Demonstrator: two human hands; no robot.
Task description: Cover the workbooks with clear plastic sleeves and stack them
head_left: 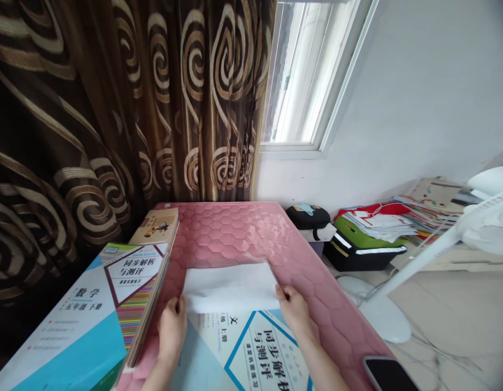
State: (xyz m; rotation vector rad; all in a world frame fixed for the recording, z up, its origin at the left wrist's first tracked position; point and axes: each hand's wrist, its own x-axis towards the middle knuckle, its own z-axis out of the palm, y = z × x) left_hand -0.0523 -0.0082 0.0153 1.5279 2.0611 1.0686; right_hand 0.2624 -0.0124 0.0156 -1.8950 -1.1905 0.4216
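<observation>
A workbook [251,347] with a pale blue and white cover lies on the pink padded surface in front of me. Across its far end is a white sheet [230,285], with what looks like a clear plastic edge showing beyond it. My left hand [172,328] pinches the left edge of this sheet, fingers curled. At the opposite edge, my right hand [294,308] is closed on the sheet's right side. Whether sheet and workbook are joined I cannot tell. Left of my left hand stands a stack of books, topped by a maths workbook [92,309].
The pink quilted surface [218,231] reaches back to a patterned curtain [194,98]. A phone [387,373] lies at its near right edge. Beyond are a white fan [414,271], a black case [308,216], a bin [361,255] and piled papers [434,209].
</observation>
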